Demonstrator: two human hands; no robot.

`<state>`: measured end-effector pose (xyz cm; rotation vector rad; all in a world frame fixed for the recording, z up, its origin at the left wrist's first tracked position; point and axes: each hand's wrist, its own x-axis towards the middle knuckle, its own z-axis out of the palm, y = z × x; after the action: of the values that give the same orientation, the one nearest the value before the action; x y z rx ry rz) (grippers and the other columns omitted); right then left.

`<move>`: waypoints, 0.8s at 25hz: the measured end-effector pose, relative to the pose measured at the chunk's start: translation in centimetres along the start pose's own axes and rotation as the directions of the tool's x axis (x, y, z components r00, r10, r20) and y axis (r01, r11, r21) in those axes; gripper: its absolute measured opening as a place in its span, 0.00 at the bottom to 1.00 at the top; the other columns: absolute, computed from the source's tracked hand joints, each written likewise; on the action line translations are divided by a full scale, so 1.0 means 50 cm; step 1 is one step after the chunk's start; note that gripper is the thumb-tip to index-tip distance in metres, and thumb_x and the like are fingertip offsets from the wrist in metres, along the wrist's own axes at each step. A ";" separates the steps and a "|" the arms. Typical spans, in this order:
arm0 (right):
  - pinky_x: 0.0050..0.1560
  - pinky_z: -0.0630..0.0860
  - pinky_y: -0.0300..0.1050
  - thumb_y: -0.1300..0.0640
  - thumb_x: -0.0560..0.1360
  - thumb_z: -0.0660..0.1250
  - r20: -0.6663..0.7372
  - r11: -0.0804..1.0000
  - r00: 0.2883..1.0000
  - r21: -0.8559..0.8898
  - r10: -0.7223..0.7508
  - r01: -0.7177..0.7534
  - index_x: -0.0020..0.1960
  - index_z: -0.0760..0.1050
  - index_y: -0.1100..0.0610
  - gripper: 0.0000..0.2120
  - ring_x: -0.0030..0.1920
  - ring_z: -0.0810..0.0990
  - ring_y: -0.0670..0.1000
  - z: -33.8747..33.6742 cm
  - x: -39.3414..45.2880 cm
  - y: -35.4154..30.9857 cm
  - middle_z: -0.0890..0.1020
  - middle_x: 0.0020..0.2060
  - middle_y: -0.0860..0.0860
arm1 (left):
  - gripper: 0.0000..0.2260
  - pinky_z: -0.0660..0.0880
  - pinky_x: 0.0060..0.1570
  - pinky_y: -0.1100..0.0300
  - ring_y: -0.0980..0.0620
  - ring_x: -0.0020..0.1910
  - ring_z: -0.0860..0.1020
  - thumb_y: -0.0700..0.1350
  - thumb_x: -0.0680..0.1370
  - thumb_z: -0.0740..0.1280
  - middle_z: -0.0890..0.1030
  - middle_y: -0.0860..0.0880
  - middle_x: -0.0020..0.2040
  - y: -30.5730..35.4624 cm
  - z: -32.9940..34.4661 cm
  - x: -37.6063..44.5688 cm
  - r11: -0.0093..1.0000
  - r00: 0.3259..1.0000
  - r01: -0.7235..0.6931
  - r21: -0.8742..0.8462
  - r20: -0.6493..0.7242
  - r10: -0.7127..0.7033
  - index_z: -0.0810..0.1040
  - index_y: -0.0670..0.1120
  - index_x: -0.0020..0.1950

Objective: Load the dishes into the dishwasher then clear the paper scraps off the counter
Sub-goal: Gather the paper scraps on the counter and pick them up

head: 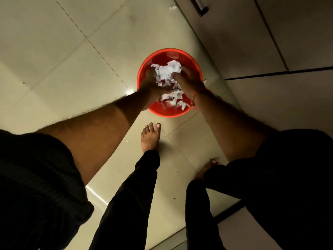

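A red bucket (144,73) stands on the tiled floor below me. Both hands are over its mouth with a bunch of white paper scraps (169,70) cupped between them. My left hand (153,85) curls around the bunch from the left and my right hand (188,81) from the right, thumb against the paper. A red thread circles the right wrist. More scraps (173,101) show under the hands, inside the bucket; motion blur hides whether they are falling or lying there.
Grey cabinet fronts (252,42) with a dark handle (202,9) run along the right, close to the bucket. One paper scrap (173,7) lies on the floor near the cabinet base. My bare feet (150,137) stand just behind the bucket.
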<state>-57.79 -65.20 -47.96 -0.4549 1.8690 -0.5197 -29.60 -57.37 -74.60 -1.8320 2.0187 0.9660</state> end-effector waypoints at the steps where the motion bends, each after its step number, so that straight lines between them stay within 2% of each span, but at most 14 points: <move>1: 0.59 0.72 0.45 0.44 0.77 0.64 -0.008 1.000 1.000 0.000 0.015 -0.015 0.73 0.68 0.50 0.26 0.62 0.75 0.51 -0.001 -0.005 0.000 0.76 0.67 0.51 | 0.14 0.74 0.54 0.41 0.34 0.62 0.72 0.41 0.84 0.56 0.70 0.37 0.67 0.004 -0.006 -0.002 0.999 0.999 -0.028 0.032 -0.033 0.029 0.65 0.47 0.70; 3: 0.57 0.72 0.42 0.44 0.76 0.63 -0.044 1.000 0.999 0.002 0.013 -0.013 0.70 0.71 0.50 0.25 0.62 0.76 0.52 -0.004 -0.019 0.004 0.78 0.63 0.50 | 0.15 0.74 0.55 0.41 0.34 0.62 0.72 0.41 0.83 0.57 0.70 0.37 0.67 0.006 -0.010 -0.001 0.993 0.991 -0.081 0.085 -0.098 0.089 0.66 0.47 0.70; 5: 0.56 0.73 0.43 0.48 0.77 0.63 -0.096 0.999 0.995 0.036 0.008 -0.005 0.67 0.74 0.52 0.20 0.61 0.77 0.53 -0.007 -0.033 0.012 0.79 0.59 0.49 | 0.16 0.74 0.55 0.40 0.33 0.63 0.72 0.40 0.82 0.59 0.70 0.37 0.68 0.010 -0.019 -0.005 0.998 0.993 -0.061 0.009 -0.100 0.062 0.65 0.47 0.70; 7: 0.59 0.73 0.44 0.50 0.79 0.64 -0.143 0.998 0.990 0.066 0.001 0.009 0.68 0.73 0.51 0.18 0.61 0.76 0.51 -0.011 -0.055 0.017 0.78 0.62 0.49 | 0.19 0.74 0.57 0.41 0.33 0.64 0.71 0.38 0.80 0.61 0.69 0.37 0.68 0.016 -0.024 -0.021 0.998 0.992 -0.064 -0.025 -0.108 0.061 0.64 0.47 0.71; 9: 0.61 0.73 0.44 0.52 0.78 0.65 -0.166 0.994 0.986 0.104 -0.017 0.034 0.67 0.74 0.51 0.17 0.61 0.76 0.50 -0.014 -0.083 0.019 0.79 0.62 0.49 | 0.23 0.73 0.62 0.44 0.34 0.67 0.70 0.39 0.79 0.63 0.67 0.38 0.71 0.021 -0.034 -0.018 0.990 0.989 -0.138 -0.031 -0.057 0.136 0.62 0.48 0.72; 10: 0.62 0.73 0.46 0.52 0.78 0.66 -0.178 0.991 0.984 0.124 -0.023 0.045 0.66 0.75 0.51 0.17 0.61 0.77 0.51 -0.015 -0.096 0.019 0.79 0.62 0.49 | 0.23 0.70 0.65 0.47 0.36 0.69 0.70 0.42 0.80 0.63 0.66 0.41 0.73 0.033 -0.057 -0.002 0.982 0.982 -0.183 -0.038 -0.063 0.181 0.62 0.50 0.73; 12: 0.64 0.74 0.51 0.50 0.76 0.67 -0.185 0.987 0.982 0.142 -0.051 0.078 0.64 0.76 0.50 0.17 0.61 0.78 0.52 -0.016 -0.130 0.012 0.80 0.61 0.50 | 0.21 0.61 0.70 0.58 0.44 0.72 0.67 0.54 0.81 0.57 0.63 0.48 0.76 0.088 -0.173 0.028 0.963 0.979 -0.206 -0.176 -0.028 0.204 0.63 0.54 0.74; 13: 0.64 0.74 0.52 0.49 0.75 0.67 -0.185 0.984 0.981 0.150 -0.064 0.092 0.63 0.76 0.49 0.17 0.61 0.78 0.52 -0.018 -0.150 0.006 0.81 0.61 0.51 | 0.23 0.60 0.69 0.60 0.47 0.71 0.65 0.55 0.79 0.57 0.64 0.48 0.75 0.173 -0.290 0.011 0.951 0.985 -0.170 -0.257 -0.018 0.171 0.65 0.54 0.74; 14: 0.64 0.74 0.53 0.47 0.72 0.67 -0.193 0.980 0.979 0.169 -0.071 0.105 0.61 0.77 0.47 0.17 0.60 0.79 0.52 -0.020 -0.169 0.003 0.81 0.60 0.51 | 0.24 0.62 0.68 0.58 0.47 0.71 0.65 0.52 0.77 0.61 0.65 0.46 0.74 0.263 -0.392 -0.021 0.944 0.979 -0.201 -0.261 -0.075 0.188 0.67 0.52 0.73; 15: 0.64 0.75 0.53 0.45 0.70 0.67 -0.198 0.976 0.978 0.191 -0.069 0.108 0.58 0.77 0.44 0.16 0.60 0.79 0.51 -0.024 -0.194 0.001 0.82 0.59 0.51 | 0.25 0.64 0.69 0.56 0.46 0.71 0.65 0.48 0.76 0.67 0.65 0.43 0.73 0.333 -0.444 -0.092 0.966 0.979 -0.195 -0.169 -0.094 0.181 0.69 0.49 0.73; 16: 0.64 0.75 0.54 0.44 0.69 0.67 -0.198 0.969 0.978 0.220 -0.071 0.115 0.55 0.77 0.42 0.15 0.60 0.80 0.51 -0.030 -0.220 0.001 0.82 0.58 0.50 | 0.26 0.65 0.70 0.55 0.44 0.71 0.66 0.45 0.75 0.70 0.65 0.41 0.73 0.368 -0.485 -0.156 0.924 0.974 -0.227 -0.308 -0.050 0.223 0.70 0.47 0.73; 17: 0.64 0.75 0.53 0.43 0.68 0.67 -0.201 0.963 0.976 0.238 -0.078 0.126 0.53 0.77 0.41 0.14 0.59 0.80 0.50 -0.036 -0.246 0.003 0.82 0.58 0.50 | 0.27 0.65 0.70 0.56 0.43 0.71 0.67 0.44 0.75 0.72 0.66 0.40 0.73 0.395 -0.537 -0.196 0.892 0.969 -0.248 -0.378 -0.075 0.237 0.71 0.46 0.73; 20: 0.62 0.75 0.45 0.46 0.70 0.68 -0.220 0.948 0.969 0.268 -0.112 0.171 0.57 0.78 0.45 0.16 0.57 0.80 0.49 -0.075 -0.377 0.005 0.83 0.57 0.51 | 0.28 0.65 0.69 0.58 0.42 0.70 0.69 0.46 0.72 0.74 0.67 0.40 0.72 0.445 -0.606 -0.323 0.848 0.942 -0.330 -0.416 -0.091 0.322 0.73 0.43 0.71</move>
<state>-55.02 -54.29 -32.35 -0.3543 1.9225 -0.9502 -40.51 -63.48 -35.65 -1.7117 2.3217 1.6057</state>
